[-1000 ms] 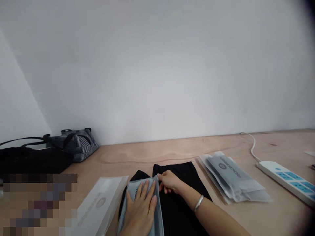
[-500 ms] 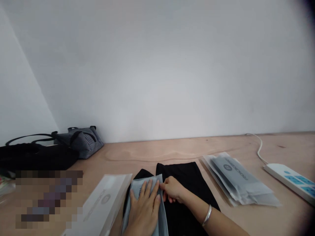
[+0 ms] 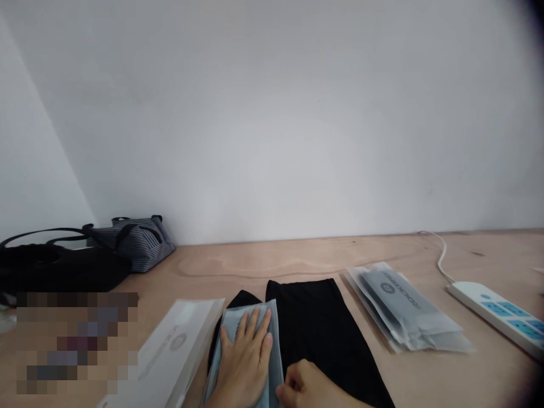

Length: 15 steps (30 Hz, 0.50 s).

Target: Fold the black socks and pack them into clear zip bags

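Observation:
My left hand (image 3: pixel 245 357) lies flat on a frosted plastic bag (image 3: pixel 272 334), its fingers spread over the front. Something pale blue-grey shows through the bag. Lower down along the bag's right edge, my right hand (image 3: pixel 308 385) is closed, with the thumb and curled forefinger at that edge. The fingertips are partly hidden. Beneath the bag and my right hand, a black folded garment (image 3: pixel 314 317) is spread on the table.
To the left lies a flat frosted bag with printed lettering (image 3: pixel 170 345). Several similar bags are stacked (image 3: pixel 395 300) at the right, beside a white power strip (image 3: pixel 488 306) with a cord. A striped bag (image 3: pixel 144 243) and a black bag (image 3: pixel 63 269) stand at the back left of the wooden table (image 3: pixel 255 260).
My right hand has moved down toward me along the bag's right edge, from near its top corner. My left hand stays flat on the bag. The view has shifted slightly.

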Each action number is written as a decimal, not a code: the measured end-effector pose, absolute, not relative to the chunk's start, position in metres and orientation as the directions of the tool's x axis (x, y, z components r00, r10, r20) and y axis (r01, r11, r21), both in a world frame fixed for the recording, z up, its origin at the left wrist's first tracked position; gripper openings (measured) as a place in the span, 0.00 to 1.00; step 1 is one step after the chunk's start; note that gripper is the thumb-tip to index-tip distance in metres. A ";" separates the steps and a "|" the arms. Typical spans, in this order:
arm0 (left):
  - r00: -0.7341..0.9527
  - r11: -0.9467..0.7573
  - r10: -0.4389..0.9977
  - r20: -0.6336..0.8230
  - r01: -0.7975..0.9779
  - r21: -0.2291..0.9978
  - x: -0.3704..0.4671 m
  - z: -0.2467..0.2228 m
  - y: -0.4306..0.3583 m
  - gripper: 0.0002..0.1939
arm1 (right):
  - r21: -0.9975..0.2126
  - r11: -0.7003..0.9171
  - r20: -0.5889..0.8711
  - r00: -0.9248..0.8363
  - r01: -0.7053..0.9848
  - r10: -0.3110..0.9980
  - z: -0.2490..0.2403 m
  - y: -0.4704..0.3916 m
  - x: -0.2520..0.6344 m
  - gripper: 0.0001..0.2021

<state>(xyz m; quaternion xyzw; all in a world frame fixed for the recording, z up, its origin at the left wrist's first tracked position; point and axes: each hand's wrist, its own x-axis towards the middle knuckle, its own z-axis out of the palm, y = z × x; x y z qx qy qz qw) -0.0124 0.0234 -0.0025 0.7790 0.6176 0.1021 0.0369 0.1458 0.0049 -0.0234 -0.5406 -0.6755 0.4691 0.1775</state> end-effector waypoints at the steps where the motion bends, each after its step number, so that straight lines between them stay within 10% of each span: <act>1: 0.218 -0.237 0.968 0.121 0.954 0.182 -0.013 -0.003 0.024 0.23 | -0.822 -0.022 -0.274 -0.360 0.570 0.892 -0.024 0.004 0.146 0.06; 15: 0.216 -0.227 0.973 0.082 0.959 0.168 -0.010 0.006 0.021 0.23 | -0.836 -0.133 -0.424 -0.472 0.532 0.773 -0.023 0.004 0.155 0.06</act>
